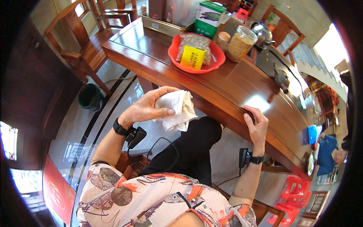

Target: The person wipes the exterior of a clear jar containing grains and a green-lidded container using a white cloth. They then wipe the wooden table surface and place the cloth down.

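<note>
My left hand [150, 106] grips a folded white cloth [177, 110], thumb on top and fingers around its far side. The cloth is in the air above my lap, short of the wooden table [227, 113]. At the table's near edge rests my right hand [256, 124], its thumb and forefinger slightly apart, with nothing seen in it. Beyond the cloth, a red plastic bowl [173, 55] stands on the tabletop. Inside it are a clear bag of pale round items [194, 41] and a yellow packet [192, 57] with writing.
Behind the bowl stand a green tin [208, 18], a glass jar of grain-like bits [241, 44] and a metal kettle [262, 34]. A dark teapot [280, 78] is farther right. Another person [327, 153] is at the far right, near red stools [295, 193]. A bin [90, 98] stands left.
</note>
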Demonstrator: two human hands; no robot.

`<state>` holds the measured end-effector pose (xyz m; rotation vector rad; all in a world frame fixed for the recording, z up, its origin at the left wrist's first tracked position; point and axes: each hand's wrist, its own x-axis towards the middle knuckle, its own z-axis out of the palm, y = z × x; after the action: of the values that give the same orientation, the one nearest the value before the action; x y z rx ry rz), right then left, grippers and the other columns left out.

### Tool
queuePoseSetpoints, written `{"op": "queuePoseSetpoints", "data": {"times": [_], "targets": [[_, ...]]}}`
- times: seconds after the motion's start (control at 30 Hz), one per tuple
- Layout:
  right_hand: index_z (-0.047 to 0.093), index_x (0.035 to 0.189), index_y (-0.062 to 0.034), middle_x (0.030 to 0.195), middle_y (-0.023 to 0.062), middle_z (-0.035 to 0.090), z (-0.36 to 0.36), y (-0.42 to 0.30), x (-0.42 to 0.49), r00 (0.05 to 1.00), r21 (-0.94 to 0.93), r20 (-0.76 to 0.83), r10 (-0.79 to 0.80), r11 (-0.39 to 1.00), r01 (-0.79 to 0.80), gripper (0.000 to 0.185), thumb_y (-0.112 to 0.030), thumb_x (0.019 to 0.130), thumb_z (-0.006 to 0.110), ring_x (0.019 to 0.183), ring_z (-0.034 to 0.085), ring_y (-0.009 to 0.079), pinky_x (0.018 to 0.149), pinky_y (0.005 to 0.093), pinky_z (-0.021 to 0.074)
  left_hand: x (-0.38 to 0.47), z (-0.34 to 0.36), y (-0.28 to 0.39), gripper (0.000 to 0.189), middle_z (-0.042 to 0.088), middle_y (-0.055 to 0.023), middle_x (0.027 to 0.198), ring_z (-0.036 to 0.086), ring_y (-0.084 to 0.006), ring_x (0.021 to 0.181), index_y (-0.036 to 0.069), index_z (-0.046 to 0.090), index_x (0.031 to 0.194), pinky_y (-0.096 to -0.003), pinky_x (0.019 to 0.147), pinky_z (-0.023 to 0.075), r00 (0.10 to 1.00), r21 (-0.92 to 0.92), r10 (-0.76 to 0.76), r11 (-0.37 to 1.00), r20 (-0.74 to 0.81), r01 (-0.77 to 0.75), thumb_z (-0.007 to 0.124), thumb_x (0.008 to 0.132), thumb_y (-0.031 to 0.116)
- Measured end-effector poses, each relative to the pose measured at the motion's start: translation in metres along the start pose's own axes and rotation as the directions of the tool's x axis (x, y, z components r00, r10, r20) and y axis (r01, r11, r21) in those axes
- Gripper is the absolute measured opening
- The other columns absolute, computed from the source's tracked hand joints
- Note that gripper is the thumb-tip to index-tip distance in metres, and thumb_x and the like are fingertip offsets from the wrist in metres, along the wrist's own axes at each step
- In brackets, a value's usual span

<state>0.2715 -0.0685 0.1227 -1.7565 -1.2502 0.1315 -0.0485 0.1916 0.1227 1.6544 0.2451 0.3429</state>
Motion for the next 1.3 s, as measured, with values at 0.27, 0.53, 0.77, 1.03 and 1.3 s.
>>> {"op": "queuePoseSetpoints", "data": {"times": [0.27,0.53,0.77,1.03,1.3], "targets": [[0.073,0.117,0.0014,0.117,0.0120,0.073,-0.001,0.002,-0.003,0.997,0.100,0.000,0.075,0.992,-0.074,0.028,-0.010,0.092,0.073,0.114,0.065,0.0229,0.105,0.0357,0.0467,0.027,-0.089,0.023,0.030,0.072,-0.0035,0.105,0.067,-0.0116,0.091,0.006,0.064,0.128,-0.0299,0.082,0.0555,0.455,0.618,0.579,0.782,-0.676,-0.077,0.069,0.099,0.013],[0.066,0.129,0.0019,0.120,0.0134,0.072,0.017,-0.028,0.007,0.981,0.283,-0.109,0.162,0.951,-0.126,0.034,-0.008,0.097,0.069,0.111,0.068,0.0178,0.101,0.0312,0.0521,0.073,-0.109,-0.018,0.045,0.041,-0.0098,0.162,0.024,-0.0371,0.155,0.020,0.056,0.148,-0.0511,0.127,0.0163,0.945,0.887,0.146,0.409,-0.293,0.212,0.047,0.108,0.040],[0.009,0.164,-0.0058,0.132,0.0234,0.062,0.094,-0.079,0.056,0.959,0.557,0.181,0.216,0.782,-0.281,0.076,-0.022,0.107,0.056,0.103,0.071,0.0255,0.091,0.0343,0.0568,0.091,-0.172,-0.028,0.050,0.033,-0.0136,0.166,0.027,-0.0358,0.154,0.012,0.048,0.153,-0.0469,0.127,0.0215,0.978,0.943,0.067,0.286,-0.196,0.169,0.040,0.110,0.037],[0.032,0.142,-0.0063,0.104,0.0248,0.069,0.132,-0.069,0.136,0.741,0.563,0.456,0.493,0.485,-0.669,0.056,-0.037,0.104,0.059,0.076,0.074,0.0308,0.062,0.0391,0.0618,0.152,-0.302,-0.032,0.047,0.041,-0.0240,0.157,0.041,-0.0410,0.146,0.008,0.047,0.150,-0.0429,0.123,0.0307,0.952,0.963,-0.215,-0.207,-0.219,0.175,0.040,0.109,0.029],[0.041,0.127,-0.0033,0.093,0.0216,0.070,0.131,-0.051,0.120,0.816,0.647,0.377,0.438,0.506,-0.570,0.032,-0.015,0.099,0.048,0.073,0.074,0.0303,0.061,0.0380,0.0621,0.127,-0.156,-0.009,0.041,0.042,-0.0248,0.156,0.035,-0.0386,0.150,0.010,0.055,0.140,-0.0484,0.126,0.0251,0.887,0.784,-0.240,-0.415,0.395,-0.461,0.048,0.107,0.033]]}}
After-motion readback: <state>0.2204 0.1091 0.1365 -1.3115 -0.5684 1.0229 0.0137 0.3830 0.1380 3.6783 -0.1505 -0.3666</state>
